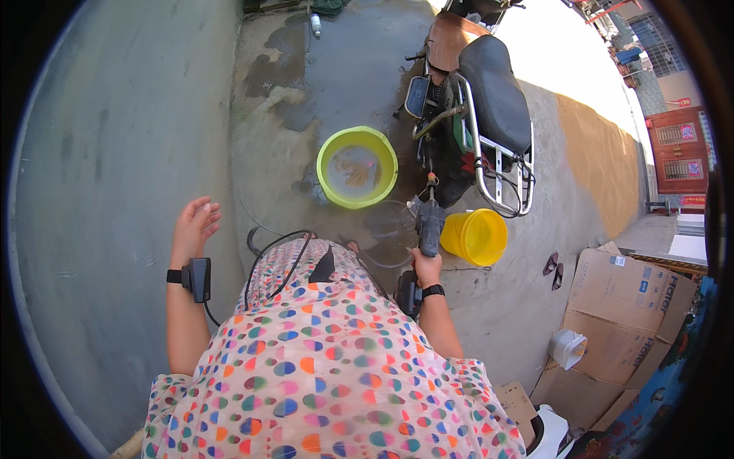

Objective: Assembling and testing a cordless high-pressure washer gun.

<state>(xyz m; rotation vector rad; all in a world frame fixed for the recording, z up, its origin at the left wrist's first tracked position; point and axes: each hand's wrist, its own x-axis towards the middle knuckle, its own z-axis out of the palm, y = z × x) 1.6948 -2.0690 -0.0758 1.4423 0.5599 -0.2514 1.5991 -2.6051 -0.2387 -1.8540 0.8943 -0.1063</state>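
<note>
My right hand (427,268) is wrapped round the grip of a dark spray gun (430,220). The gun's thin nozzle, with an orange-red part, points away from me toward the rear wheel of a motorbike (495,96) with a black seat and a silver rack. Raised by the wall, my left hand (196,222) holds nothing, and its fingers are stretched out. Ahead of me a lime-green basin (355,202) contains cloudy water and a tan cloth-like thing. A yellow bucket (454,236) stands just right of the gun.
A grey wall (130,176) runs along my left. The concrete floor (359,53) is wet in places, and a thin hose curves near my feet. Sandals (554,269), flattened cardboard (612,298) and a white container (567,349) lie at right. Tan grain-like material (600,157) covers ground beyond.
</note>
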